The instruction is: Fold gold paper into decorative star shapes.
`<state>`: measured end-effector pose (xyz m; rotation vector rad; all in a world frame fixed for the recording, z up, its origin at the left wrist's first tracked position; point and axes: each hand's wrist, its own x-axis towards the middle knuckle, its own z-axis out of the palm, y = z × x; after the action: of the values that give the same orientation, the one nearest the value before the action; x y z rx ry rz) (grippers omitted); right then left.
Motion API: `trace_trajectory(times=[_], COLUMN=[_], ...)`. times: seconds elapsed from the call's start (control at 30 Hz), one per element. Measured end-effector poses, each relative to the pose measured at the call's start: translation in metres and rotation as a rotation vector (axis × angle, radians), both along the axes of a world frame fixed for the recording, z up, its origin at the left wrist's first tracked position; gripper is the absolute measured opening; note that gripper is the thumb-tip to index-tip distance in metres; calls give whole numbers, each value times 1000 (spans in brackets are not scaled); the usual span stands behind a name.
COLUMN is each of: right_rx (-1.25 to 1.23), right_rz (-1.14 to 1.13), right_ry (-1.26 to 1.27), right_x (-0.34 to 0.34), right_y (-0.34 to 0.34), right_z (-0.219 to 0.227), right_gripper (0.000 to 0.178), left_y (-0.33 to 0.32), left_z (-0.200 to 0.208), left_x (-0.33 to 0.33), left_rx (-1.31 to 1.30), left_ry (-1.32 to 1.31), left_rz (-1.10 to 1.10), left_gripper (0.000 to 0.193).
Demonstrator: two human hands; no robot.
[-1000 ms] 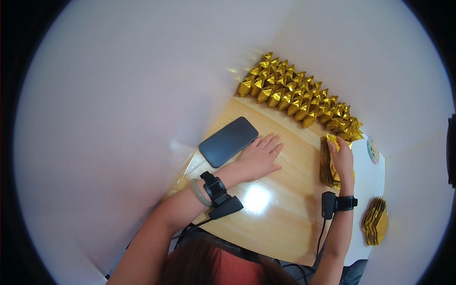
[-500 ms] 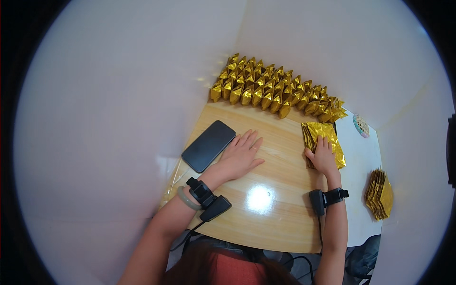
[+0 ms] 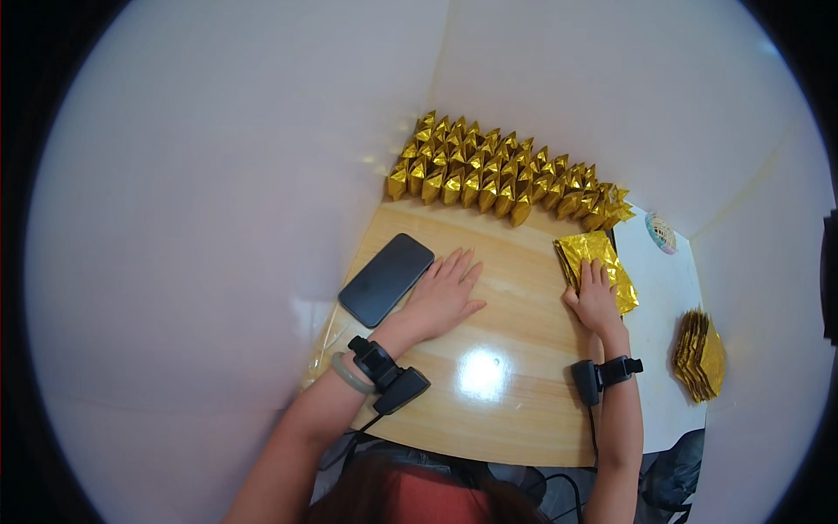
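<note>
My left hand (image 3: 443,294) lies palm down on the wooden tabletop, open, with its fingers stretched out and nothing under them that I can see. Close beside it is a black smartphone (image 3: 387,279), screen up. On the right, my right hand (image 3: 596,297) rests flat on a stack of folded gold foil paper (image 3: 594,253). Its fingers point away from me over the top sheet, and the thumb is at the stack's left side. The hand hides the near part of that stack.
Rows of folded gold foil ingots (image 3: 476,166) stand along the far edge. A white surface (image 3: 650,349) to the right bears another gold foil bundle (image 3: 698,355) and a small woven oval object (image 3: 661,233). White walls (image 3: 209,218) enclose the table. Cables run from both wrist devices.
The view has shifted slightly. The foil stack under my right hand is turned a little and lies more slanted. My left hand stays flat beside the phone.
</note>
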<state>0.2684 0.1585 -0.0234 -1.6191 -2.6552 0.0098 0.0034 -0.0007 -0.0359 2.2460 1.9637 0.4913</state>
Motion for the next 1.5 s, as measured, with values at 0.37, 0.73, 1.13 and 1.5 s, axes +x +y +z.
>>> trace_trajectory(times=[0.37,0.73,1.13,1.5], right_rx=[156,-89,-84,-289], right_rz=[173,174,110,315], right_ry=[218,348,596,1002], right_x=[18,13,38,-21], right_y=[-3,-10,13,-43], right_z=[-26,8,16,107], right_gripper=[56,43,37,22], left_y=[-1,-1,2,-1], left_z=[1,-3,-3,-7], left_x=[-1,-1,1,-5], left_rx=[3,7,-5,9], left_ry=[-22,4,-6,-57], left_rz=[-20,-19,-15,-10], left_gripper=[64,64,63,62])
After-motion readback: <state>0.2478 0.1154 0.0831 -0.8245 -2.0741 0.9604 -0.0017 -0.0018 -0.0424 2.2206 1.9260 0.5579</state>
